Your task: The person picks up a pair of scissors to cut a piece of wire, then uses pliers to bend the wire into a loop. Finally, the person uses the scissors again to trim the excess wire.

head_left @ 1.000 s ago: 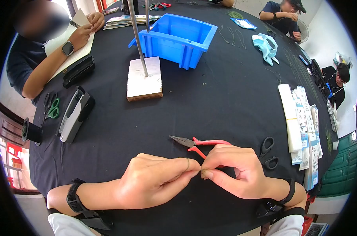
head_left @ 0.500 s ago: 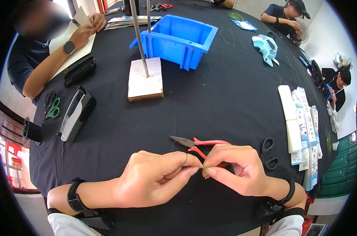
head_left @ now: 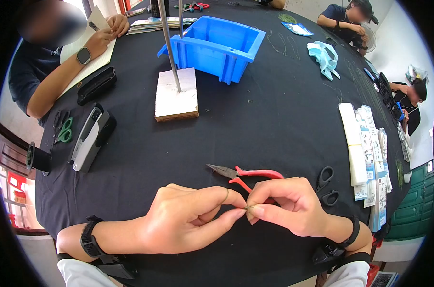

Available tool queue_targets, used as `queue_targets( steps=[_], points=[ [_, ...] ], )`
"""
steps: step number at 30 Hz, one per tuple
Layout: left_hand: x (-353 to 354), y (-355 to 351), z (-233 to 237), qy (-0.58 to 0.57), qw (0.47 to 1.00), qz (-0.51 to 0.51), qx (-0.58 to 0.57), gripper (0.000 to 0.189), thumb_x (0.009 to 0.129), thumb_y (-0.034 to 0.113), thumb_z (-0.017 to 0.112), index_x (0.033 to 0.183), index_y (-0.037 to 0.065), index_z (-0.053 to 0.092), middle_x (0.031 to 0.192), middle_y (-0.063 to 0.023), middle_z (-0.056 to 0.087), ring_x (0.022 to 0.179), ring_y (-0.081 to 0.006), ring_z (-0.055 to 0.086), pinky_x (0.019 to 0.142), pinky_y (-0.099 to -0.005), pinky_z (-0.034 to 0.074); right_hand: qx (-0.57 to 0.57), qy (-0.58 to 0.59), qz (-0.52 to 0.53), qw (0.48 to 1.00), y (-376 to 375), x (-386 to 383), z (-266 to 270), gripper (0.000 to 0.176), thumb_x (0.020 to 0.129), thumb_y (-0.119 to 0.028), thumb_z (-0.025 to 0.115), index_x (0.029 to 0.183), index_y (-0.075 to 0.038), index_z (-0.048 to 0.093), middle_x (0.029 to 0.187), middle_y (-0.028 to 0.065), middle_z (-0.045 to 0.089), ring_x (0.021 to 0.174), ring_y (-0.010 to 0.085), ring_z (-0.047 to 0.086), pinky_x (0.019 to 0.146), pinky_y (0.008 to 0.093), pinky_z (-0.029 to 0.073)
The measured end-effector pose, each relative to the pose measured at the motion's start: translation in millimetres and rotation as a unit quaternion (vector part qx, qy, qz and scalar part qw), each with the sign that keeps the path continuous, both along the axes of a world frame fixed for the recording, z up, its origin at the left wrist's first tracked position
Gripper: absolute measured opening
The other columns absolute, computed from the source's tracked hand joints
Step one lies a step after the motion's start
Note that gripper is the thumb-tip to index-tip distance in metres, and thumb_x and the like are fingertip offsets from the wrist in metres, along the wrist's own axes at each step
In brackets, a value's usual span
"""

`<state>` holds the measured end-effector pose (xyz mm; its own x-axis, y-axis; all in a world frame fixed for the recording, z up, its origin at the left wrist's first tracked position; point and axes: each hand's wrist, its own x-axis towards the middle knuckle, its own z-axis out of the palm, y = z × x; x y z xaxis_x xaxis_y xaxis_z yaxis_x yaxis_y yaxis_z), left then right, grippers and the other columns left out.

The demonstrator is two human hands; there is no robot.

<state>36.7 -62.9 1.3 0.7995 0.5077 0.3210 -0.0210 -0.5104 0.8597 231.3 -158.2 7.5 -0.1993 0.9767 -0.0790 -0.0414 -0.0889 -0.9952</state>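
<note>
At six o'clock over the table: tiny piece, long axis too small to read. Left hand at its nine, right hand at three; both pinch it, equally near.

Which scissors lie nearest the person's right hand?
The black-handled scissors, lying right beside the right hand. Other scissors lie well away from it, such as the green-handled scissors near the stapler at the picture's left.

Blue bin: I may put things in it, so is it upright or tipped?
Upright: the blue bin stands on black cloth, open top facing up.
</note>
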Motion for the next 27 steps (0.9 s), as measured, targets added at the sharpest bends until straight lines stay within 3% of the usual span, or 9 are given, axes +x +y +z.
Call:
queue_targets(
  steps=[6, 9, 12, 14, 18, 21, 25, 26, 27],
  points=[
    [0.3, 0.0, 0.5, 0.009, 1.000, -0.003, 0.005, 0.010, 0.076, 0.001, 0.071, 0.086, -0.001, 0.068, 0.044, 0.0057, 0.031, 0.038, -0.0010, 0.026, 0.039, -0.0205, 0.019, 0.107, -0.113, 0.001, 0.988, 2.2, 0.1, -2.5, 0.006, 0.084, -0.002, 0.060, 0.083, 0.003, 0.064, 0.078, 0.0088, 0.065, 0.073, 0.0154, 0.059, 0.069, 0.0272, 0.045],
    [0.1, -0.9, 0.5, 0.007, 1.000, -0.004, 0.002, 0.009, 0.077, 0.001, 0.070, 0.085, 0.000, 0.068, 0.044, 0.0057, 0.031, 0.038, -0.0013, 0.026, 0.039, -0.0207, 0.019, 0.124, -0.107, -0.006, 0.987, 2.1, 0.1, -4.6, 0.006, 0.082, -0.002, 0.061, 0.082, 0.003, 0.064, 0.077, 0.0082, 0.065, 0.071, 0.0159, 0.058, 0.068, 0.0279, 0.044],
    [0.0, -0.6, -0.8, 0.009, 1.000, -0.008, -0.002, 0.008, 0.078, 0.002, 0.070, 0.085, 0.000, 0.068, 0.044, 0.0053, 0.031, 0.038, -0.0016, 0.026, 0.039, -0.0210, 0.018, 0.113, -0.120, -0.017, 0.986, 1.9, -0.9, -1.4, 0.004, 0.081, -0.004, 0.061, 0.080, -0.001, 0.063, 0.077, 0.0047, 0.064, 0.071, 0.0166, 0.061, 0.086, 0.0328, 0.044],
    [0.3, 2.5, 3.7, 0.030, 0.999, -0.016, -0.006, 0.008, 0.078, 0.004, 0.069, 0.085, 0.000, 0.067, 0.044, 0.0046, 0.031, 0.037, -0.0020, 0.026, 0.039, -0.0213, 0.018, 0.148, -0.144, -0.009, 0.978, 3.6, 1.7, -2.2, 0.002, 0.080, -0.002, 0.060, 0.080, -0.002, 0.062, 0.076, 0.0042, 0.063, 0.070, 0.0173, 0.059, 0.087, 0.0328, 0.044],
    [-0.7, 4.2, 8.0, 0.090, 0.985, -0.043, -0.138, 0.008, 0.084, 0.006, 0.065, 0.087, -0.001, 0.067, 0.046, 0.0064, 0.037, 0.040, -0.0003, 0.028, 0.041, -0.0210, 0.019, 0.201, -0.201, 0.012, 0.959, 8.8, 2.9, -4.3, 0.002, 0.078, 0.000, 0.059, 0.079, -0.001, 0.060, 0.075, 0.0050, 0.062, 0.069, 0.0195, 0.057, 0.084, 0.0370, 0.044],
    [-0.8, 4.7, 6.2, 0.121, 0.949, -0.038, -0.289, 0.011, 0.088, 0.008, 0.061, 0.089, -0.001, 0.067, 0.048, 0.0083, 0.041, 0.043, 0.0012, 0.030, 0.043, -0.0204, 0.021, 0.204, -0.237, 0.006, 0.950, 13.8, 1.5, -1.8, 0.007, 0.077, 0.003, 0.059, 0.078, -0.004, 0.057, 0.071, 0.0030, 0.056, 0.071, 0.0219, 0.051, 0.075, 0.0325, 0.044],
    [1.3, 4.6, 8.1, 0.114, 0.935, 0.038, -0.335, 0.016, 0.091, 0.011, 0.057, 0.092, -0.003, 0.066, 0.050, 0.0082, 0.041, 0.043, 0.0011, 0.030, 0.041, -0.0198, 0.021, 0.279, -0.421, -0.078, 0.860, 10.8, -4.4, 2.7, 0.026, 0.072, -0.006, 0.071, 0.091, -0.004, 0.054, 0.088, 0.0087, 0.054, 0.082, 0.0266, 0.051, 0.072, 0.0347, 0.043],
    [2.2, 5.4, 9.6, 0.109, 0.932, 0.056, -0.342, 0.017, 0.091, 0.011, 0.057, 0.092, -0.003, 0.066, 0.050, 0.0080, 0.041, 0.043, 0.0010, 0.030, 0.040, -0.0197, 0.020, 0.297, -0.495, -0.072, 0.814, 9.9, -3.0, 6.9, 0.038, 0.068, -0.011, 0.075, 0.097, -0.003, 0.052, 0.097, 0.0109, 0.051, 0.086, 0.0288, 0.050, 0.073, 0.0356, 0.042],
    [2.1, 5.8, 10.5, 0.104, 0.928, 0.074, -0.349, 0.017, 0.091, 0.011, 0.056, 0.093, -0.004, 0.065, 0.050, 0.0078, 0.040, 0.043, 0.0009, 0.030, 0.040, -0.0196, 0.020, 0.275, -0.519, -0.077, 0.806, 9.2, -2.1, 7.0, 0.039, 0.068, -0.011, 0.075, 0.098, -0.002, 0.052, 0.097, 0.0108, 0.051, 0.087, 0.0288, 0.050, 0.074, 0.0358, 0.042]
  ],
)
